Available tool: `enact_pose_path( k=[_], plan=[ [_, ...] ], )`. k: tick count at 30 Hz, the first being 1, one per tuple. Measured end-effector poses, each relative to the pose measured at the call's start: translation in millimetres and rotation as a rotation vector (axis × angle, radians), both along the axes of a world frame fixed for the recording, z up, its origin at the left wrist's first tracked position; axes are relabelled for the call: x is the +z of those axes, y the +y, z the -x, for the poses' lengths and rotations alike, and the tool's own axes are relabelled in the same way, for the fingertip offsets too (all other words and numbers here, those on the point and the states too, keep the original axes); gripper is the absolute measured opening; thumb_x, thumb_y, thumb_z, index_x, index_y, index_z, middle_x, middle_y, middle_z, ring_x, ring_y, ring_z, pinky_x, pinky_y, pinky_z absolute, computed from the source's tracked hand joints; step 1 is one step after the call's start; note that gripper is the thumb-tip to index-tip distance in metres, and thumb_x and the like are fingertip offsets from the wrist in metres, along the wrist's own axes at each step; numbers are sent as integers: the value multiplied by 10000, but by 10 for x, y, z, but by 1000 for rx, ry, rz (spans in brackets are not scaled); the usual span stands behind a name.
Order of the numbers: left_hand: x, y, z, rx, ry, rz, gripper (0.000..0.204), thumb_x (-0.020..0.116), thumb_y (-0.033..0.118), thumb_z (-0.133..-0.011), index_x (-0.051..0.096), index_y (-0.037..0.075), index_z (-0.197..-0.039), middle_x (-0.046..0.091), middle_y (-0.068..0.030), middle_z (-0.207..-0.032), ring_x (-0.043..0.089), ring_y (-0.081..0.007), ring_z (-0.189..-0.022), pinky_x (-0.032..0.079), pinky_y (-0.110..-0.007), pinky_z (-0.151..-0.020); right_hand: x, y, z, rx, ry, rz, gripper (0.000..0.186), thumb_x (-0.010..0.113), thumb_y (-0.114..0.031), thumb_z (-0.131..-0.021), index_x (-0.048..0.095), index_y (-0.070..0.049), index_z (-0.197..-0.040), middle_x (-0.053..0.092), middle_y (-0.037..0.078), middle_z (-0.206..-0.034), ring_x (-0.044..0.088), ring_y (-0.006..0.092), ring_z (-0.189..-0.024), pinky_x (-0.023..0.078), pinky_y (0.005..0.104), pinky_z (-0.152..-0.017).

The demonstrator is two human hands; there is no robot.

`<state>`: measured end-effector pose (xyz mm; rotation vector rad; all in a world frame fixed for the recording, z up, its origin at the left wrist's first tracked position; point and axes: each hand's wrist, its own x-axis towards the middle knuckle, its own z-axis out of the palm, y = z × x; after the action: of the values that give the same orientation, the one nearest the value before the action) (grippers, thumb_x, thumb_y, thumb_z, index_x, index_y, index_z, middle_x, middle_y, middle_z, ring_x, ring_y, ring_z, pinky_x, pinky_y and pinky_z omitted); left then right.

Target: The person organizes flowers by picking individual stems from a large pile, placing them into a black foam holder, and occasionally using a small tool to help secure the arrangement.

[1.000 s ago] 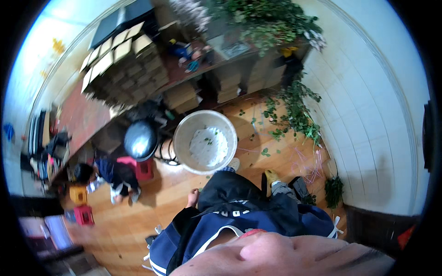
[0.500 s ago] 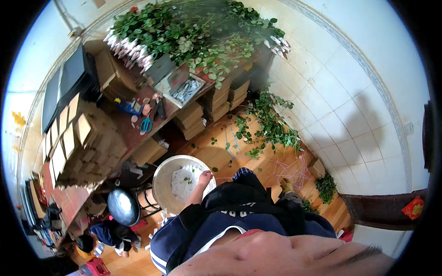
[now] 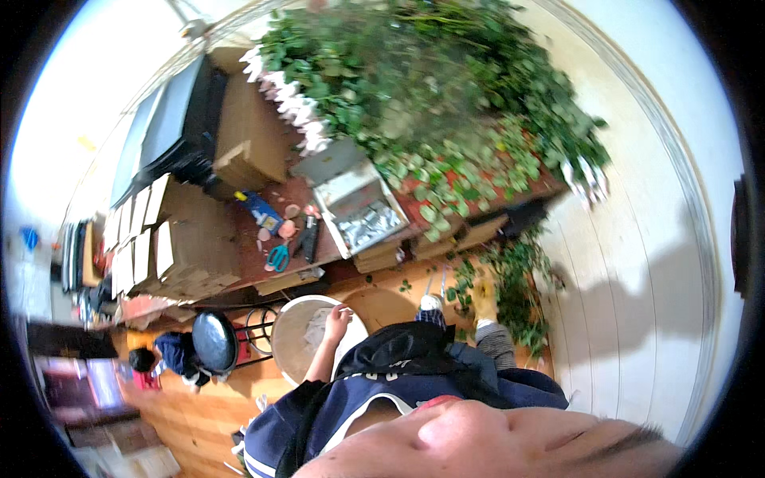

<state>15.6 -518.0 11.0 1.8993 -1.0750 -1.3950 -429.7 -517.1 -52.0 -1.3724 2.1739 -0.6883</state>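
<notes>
My left hand [image 3: 338, 325] is held over the right part of a large pale bucket [image 3: 284, 341]. Its fingers are curled together, and whatever may be between them is too small to make out. Crumpled white material [image 3: 316, 325] lies inside the bucket, partly behind the hand. My right hand is out of sight. Ahead, a red-brown table [image 3: 325, 248] carries a big heap of leafy green stems [image 3: 414, 95], with pale wrapped heads [image 3: 291, 107] along its left side. An open metal box [image 3: 368, 219] of small silvery pieces sits at the near edge, beside teal-handled scissors [image 3: 278, 257].
Stacked cardboard pieces [image 3: 191, 247] and a black case [image 3: 179, 119] fill the table's left. A round black stool [image 3: 215, 342] stands left of the bucket. Beyond it a small person [image 3: 175, 350] is low down. Cut greenery [image 3: 518, 295] lies on the floor by the right wall.
The view has shifted, and the table and heap look nearer and further right. My feet appear closer to the table. My left hand stays over the bucket.
</notes>
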Motion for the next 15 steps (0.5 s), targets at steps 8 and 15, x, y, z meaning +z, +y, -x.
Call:
enact_pose_path(
  k=[8, 15],
  plan=[
    [2932, -720, -321, -621, -301, 171, 508, 585, 338, -929, 482, 47, -1332, 622, -161, -1212, 610, -300, -1099, 467, -401, -949, 2649, -2651, -1675, 484, -505, 576, 410, 524, -82, -955, 475, -93, -1361, 551, 110, -1314, 548, 255, -1178, 471, 392, -982],
    [4191, -2161, -2290, 57, -1076, 582, 234, 521, 188, -961, 642, 21, -851, 645, -115, -729, 627, -232, -642, 483, -335, -614, 2557, -3144, -2549, 576, 271, 773, 370, 428, -172, -946, 570, 6, -1239, 624, 197, -1134, 583, 345, -1080, 408, 477, -1014]
  ],
)
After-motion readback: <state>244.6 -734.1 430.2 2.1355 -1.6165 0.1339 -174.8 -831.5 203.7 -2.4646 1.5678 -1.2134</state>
